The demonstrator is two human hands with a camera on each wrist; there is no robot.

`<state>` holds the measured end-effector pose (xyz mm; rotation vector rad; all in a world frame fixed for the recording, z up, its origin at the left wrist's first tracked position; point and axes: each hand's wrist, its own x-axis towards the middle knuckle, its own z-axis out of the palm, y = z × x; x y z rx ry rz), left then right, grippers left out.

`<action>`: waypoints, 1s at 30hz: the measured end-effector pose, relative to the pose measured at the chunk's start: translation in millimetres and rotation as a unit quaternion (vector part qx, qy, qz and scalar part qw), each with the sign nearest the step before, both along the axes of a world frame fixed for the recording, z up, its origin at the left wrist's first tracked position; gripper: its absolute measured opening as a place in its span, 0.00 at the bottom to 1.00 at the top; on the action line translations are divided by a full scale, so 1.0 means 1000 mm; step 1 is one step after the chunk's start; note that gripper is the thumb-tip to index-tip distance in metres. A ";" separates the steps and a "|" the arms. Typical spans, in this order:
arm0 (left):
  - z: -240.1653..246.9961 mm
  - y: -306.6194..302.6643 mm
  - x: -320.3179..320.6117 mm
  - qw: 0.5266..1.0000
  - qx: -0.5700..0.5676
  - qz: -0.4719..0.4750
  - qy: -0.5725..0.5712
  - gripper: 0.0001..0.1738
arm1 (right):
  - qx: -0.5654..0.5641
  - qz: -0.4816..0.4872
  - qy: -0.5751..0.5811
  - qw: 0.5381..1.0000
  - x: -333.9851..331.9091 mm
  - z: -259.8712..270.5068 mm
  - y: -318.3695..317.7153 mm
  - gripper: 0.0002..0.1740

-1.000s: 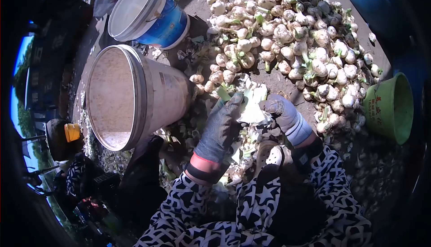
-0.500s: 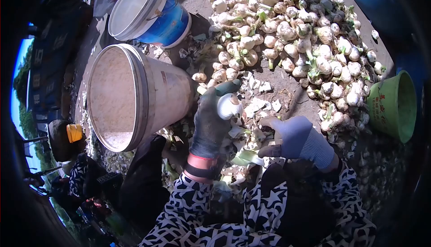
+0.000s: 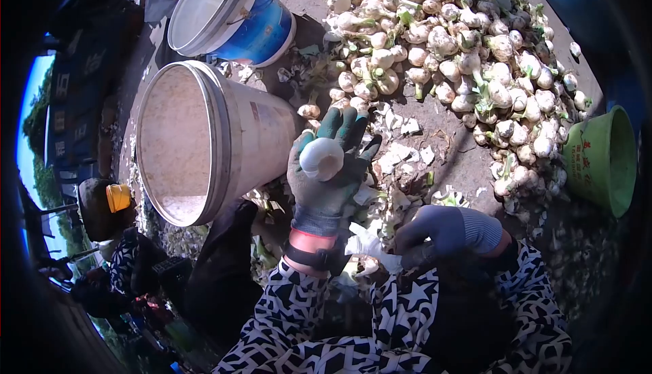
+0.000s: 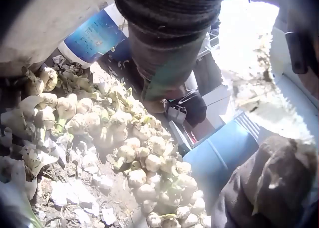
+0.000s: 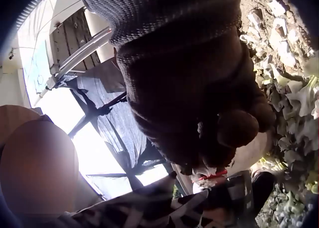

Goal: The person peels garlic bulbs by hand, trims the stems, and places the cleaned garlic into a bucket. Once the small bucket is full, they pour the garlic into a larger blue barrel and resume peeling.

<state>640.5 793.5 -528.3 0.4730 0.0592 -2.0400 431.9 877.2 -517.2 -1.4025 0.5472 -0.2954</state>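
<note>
Palm up, my gloved left hand [image 3: 329, 177] carries a peeled white bulb [image 3: 321, 159] on its palm, fingers extended beside the pale bucket. In the left wrist view, part of the left glove [image 4: 167, 58] fills the top. Lower and to the right, my gloved right hand [image 3: 445, 231] has its fingers curled, with a white peel strip [image 3: 375, 246] at the fingertips. The right wrist view shows the right glove [image 5: 184, 98] dark, with curled fingers; their contents are mostly hidden.
A large pile of bulbs [image 3: 499, 72] covers the upper right ground. A pale bucket [image 3: 258, 126] and a blue-white bucket [image 3: 255, 34] lie at the left; a green bucket [image 3: 584, 160] is at the right. Peel scraps [image 3: 394, 153] litter the middle.
My left hand has turned palm up and spread its fingers, with the bulb on the palm. My right hand has separated from it and moved down and slightly right.
</note>
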 end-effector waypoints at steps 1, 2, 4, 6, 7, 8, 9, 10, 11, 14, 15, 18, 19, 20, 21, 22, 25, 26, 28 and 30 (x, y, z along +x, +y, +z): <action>0.000 0.000 -0.004 1.000 0.017 0.006 -0.005 0.29 | 0.020 -0.013 -0.041 0.999 -0.004 0.006 0.000 0.11; 0.000 0.000 -0.007 0.999 0.033 0.013 -0.009 0.26 | 0.040 -0.026 -0.081 0.996 -0.008 0.012 -0.002 0.11; -0.001 0.001 -0.009 0.999 0.039 0.012 -0.018 0.27 | 0.043 -0.036 -0.094 0.994 -0.008 0.014 -0.014 0.10; 0.002 0.000 -0.009 0.999 0.044 0.014 -0.028 0.27 | -0.011 0.055 0.031 0.998 0.006 -0.007 -0.022 0.16; 0.007 0.000 -0.007 0.997 0.046 0.009 -0.058 0.29 | -0.097 0.168 0.244 0.950 0.022 0.004 -0.030 0.22; 0.012 -0.001 -0.005 0.995 0.048 0.003 -0.088 0.30 | -0.179 0.219 0.355 0.891 0.034 -0.011 -0.024 0.24; 0.018 0.002 -0.001 0.981 0.058 0.009 -0.185 0.32 | -0.219 0.157 0.373 0.888 0.035 -0.035 -0.016 0.18; 0.013 0.001 0.010 0.989 0.047 -0.001 -0.141 0.32 | -0.259 0.095 0.388 0.879 0.033 -0.055 -0.011 0.13; 0.017 -0.001 0.018 0.986 0.040 -0.012 -0.160 0.32 | -0.261 0.097 0.390 0.878 0.031 -0.063 -0.016 0.13; 0.047 -0.003 0.033 0.984 0.050 0.008 -0.170 0.30 | -0.272 0.024 0.502 0.821 0.028 -0.086 -0.045 0.14; 0.054 -0.006 0.040 0.991 0.030 0.006 -0.129 0.29 | -0.299 -0.021 0.486 0.821 0.025 -0.104 -0.054 0.18; 0.077 -0.018 0.059 0.994 0.002 0.024 -0.110 0.27 | -0.345 -0.182 0.446 0.805 0.031 -0.126 -0.088 0.21; 0.087 -0.022 0.066 0.993 -0.024 0.031 -0.109 0.27 | -0.346 -0.193 0.460 0.794 0.038 -0.129 -0.101 0.27; 0.101 -0.026 0.071 0.992 -0.049 0.038 -0.108 0.28 | -0.277 -0.131 0.496 0.813 0.046 -0.123 -0.121 0.33; 0.120 -0.029 0.073 0.993 -0.069 0.080 -0.047 0.31 | -0.255 -0.120 0.518 0.808 0.057 -0.117 -0.137 0.34; 0.135 -0.031 0.078 0.989 -0.088 0.121 0.013 0.35 | -0.232 -0.107 0.539 0.803 0.066 -0.114 -0.149 0.36; 0.139 -0.032 0.101 0.972 -0.177 0.150 0.022 0.48 | -0.226 -0.145 0.548 0.792 0.086 -0.154 -0.173 0.38; 0.135 -0.027 0.093 0.973 -0.193 0.125 -0.003 0.47 | -0.228 -0.146 0.546 0.793 0.088 -0.155 -0.177 0.38; 0.106 -0.009 0.071 0.959 -0.180 0.065 -0.210 0.42 | -0.199 -0.180 0.544 0.795 0.089 -0.160 -0.176 0.36; 0.050 0.001 0.045 0.732 -0.327 -0.045 -0.596 0.38 | -0.169 -0.247 0.444 0.845 0.077 -0.149 -0.156 0.34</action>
